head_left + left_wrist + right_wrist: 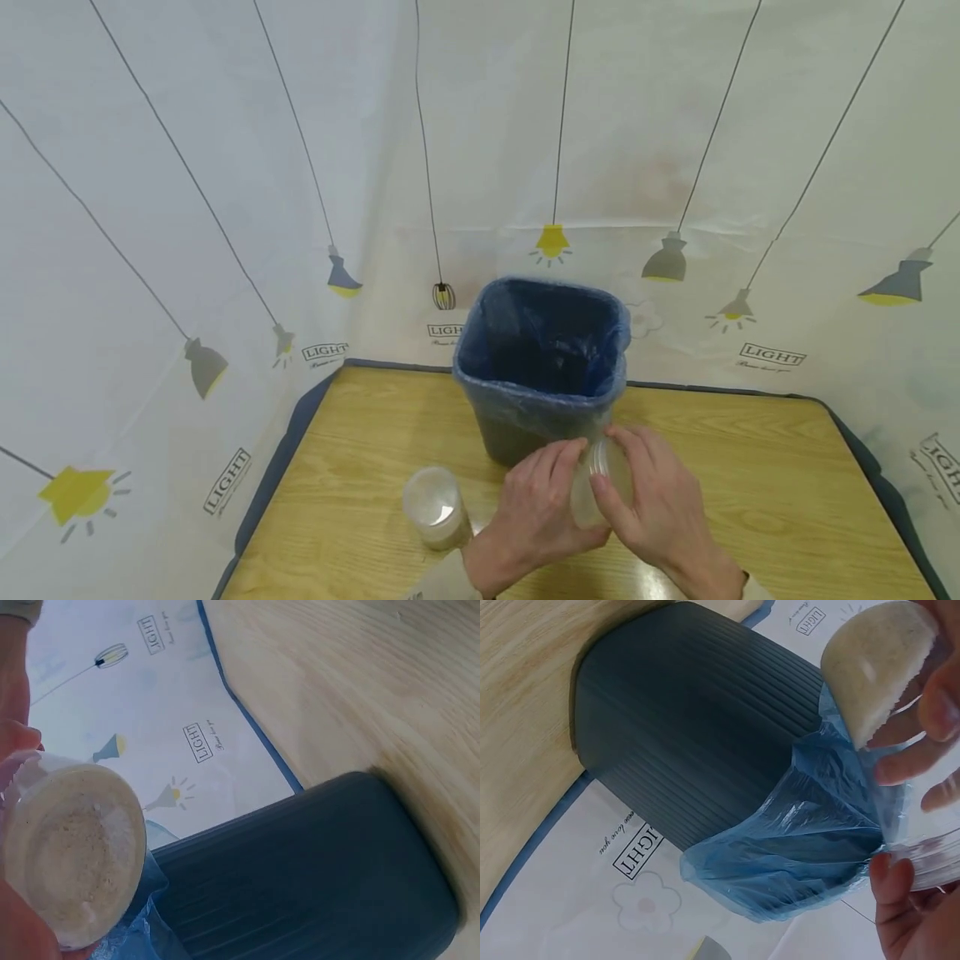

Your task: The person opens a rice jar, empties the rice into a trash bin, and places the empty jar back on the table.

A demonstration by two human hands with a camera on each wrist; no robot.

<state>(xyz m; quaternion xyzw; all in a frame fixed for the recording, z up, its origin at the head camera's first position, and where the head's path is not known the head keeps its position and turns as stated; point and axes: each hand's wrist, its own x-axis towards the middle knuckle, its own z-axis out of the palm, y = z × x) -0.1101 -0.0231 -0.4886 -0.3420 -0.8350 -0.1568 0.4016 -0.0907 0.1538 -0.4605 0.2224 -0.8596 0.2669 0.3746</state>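
Observation:
Both hands hold one clear jar [618,468] tilted in front of the lined bin. A beige substance fills its base end, seen on the jar [82,851] in the left wrist view and on the jar [877,664] in the right wrist view. My left hand [538,507] grips the jar from the left side. From the right, my right hand [662,500] has its thumb and fingers around the ridged neck end. A second clear jar [433,508] stands on the table left of my left hand.
The dark bin [510,442] stands upright behind the hands, with a blue plastic liner [540,398] folded over its rim. Beneath everything is a wood-grain table [352,500]. White sheeting [480,167] printed with lamps encloses the back and sides.

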